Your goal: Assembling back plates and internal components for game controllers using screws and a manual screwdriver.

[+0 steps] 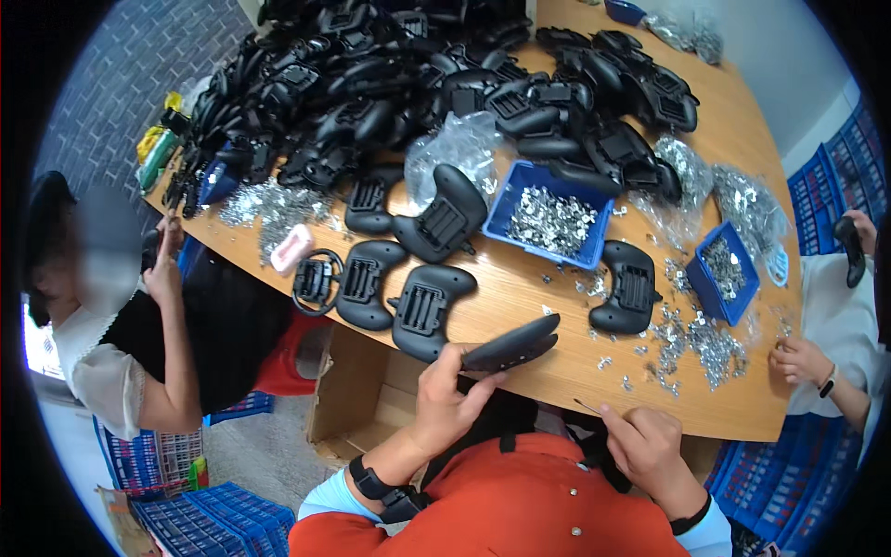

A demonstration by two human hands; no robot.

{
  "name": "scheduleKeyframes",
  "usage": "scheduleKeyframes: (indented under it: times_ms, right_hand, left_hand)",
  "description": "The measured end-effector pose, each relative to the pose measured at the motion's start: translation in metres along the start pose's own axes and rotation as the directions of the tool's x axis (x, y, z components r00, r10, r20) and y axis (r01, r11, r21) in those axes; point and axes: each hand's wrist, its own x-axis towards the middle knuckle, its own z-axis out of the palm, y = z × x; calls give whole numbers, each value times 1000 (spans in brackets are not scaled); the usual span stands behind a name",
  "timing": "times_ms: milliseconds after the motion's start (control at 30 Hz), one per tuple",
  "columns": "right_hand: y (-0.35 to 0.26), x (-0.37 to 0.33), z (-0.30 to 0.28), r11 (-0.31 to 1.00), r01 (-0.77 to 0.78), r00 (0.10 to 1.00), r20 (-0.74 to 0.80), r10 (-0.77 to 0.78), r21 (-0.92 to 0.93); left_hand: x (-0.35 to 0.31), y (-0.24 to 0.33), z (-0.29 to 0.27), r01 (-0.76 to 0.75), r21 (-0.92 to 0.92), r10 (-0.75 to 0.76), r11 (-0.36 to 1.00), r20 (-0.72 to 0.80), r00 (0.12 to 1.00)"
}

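Head view, held game controller [510, 345]: black, edge-on, lower centre of the frame.
Left hand [444, 399]: gripping that controller.
Right hand [645, 444]: closed around a thin tool [587, 408], apart from the controller.
Progress: seemingly partway; several controllers [422, 311] lie left of centre with battery bays exposed, clip fitting too small to confirm; the heap of controllers [353, 93] along the top suggests plenty left.
Larger blue tray [534, 249]: centre, heaped with metal clips [552, 220].
Smaller blue bin [705, 292]: right, metal clips inside.
Clear bag [450, 158]: upper centre, contents unclear.
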Motion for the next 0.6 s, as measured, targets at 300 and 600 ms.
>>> scheduleKeyframes:
  times_ms: [300, 600]
  right_hand:
    - [1, -12, 5, 998, -11, 999, -43, 14, 59]
    - [3, -13, 8, 997, -27, 998, -48, 31, 76]
  left_hand:
    - [33, 16, -33, 427, 19, -419, 904, 244, 875]
    - [46, 13, -45, -160, 687, 336, 708, -128, 933]
